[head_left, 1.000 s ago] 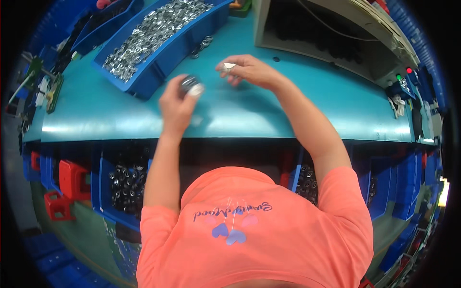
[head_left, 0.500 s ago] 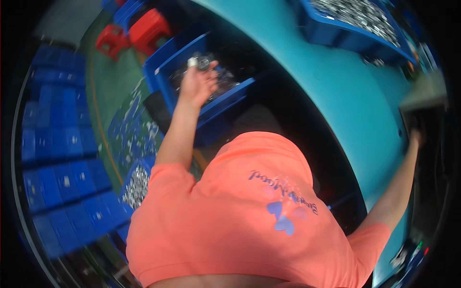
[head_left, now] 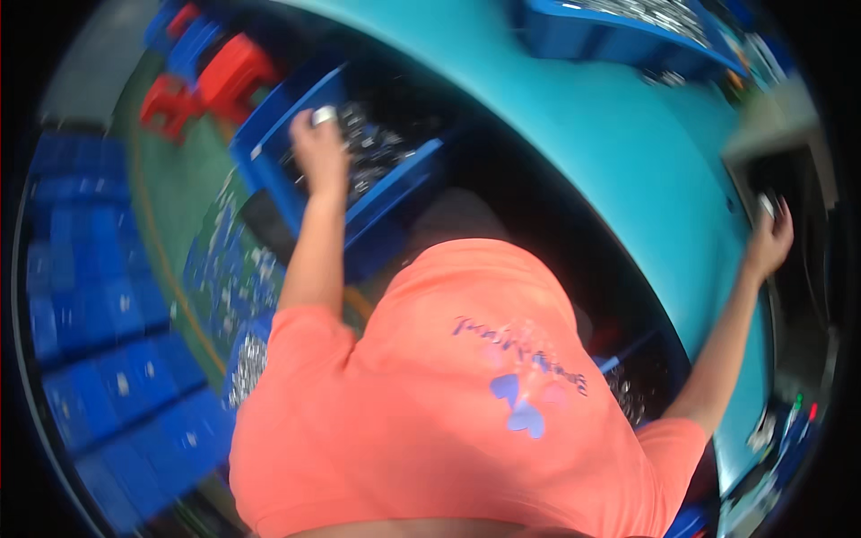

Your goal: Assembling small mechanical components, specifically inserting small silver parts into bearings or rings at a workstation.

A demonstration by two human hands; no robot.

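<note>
My left hand is over the near left side of a blue bin, with its fingers bent and apart. A whitish cap or covering shows at its thumb tip; nothing else is seen in its grasp. Beneath it in the bin lie many small shiny metal parts, some dark and ring-like. My right hand is raised at the front of a beige machine's dark opening, thumb and finger apart. Something pale also shows at that thumb tip, too blurred to tell a cover from a part.
A turquoise table curves along the right, bearing a blue crate of silvery pieces at the far side. Red stools stand at far left. Stacked blue boxes line the left floor. Another bin of metal parts is beside my left arm.
My left hand has turned over, and the round metal part at its fingers is no longer seen there. My right hand has come back out of the machine's opening. The whole view has shifted slightly.
</note>
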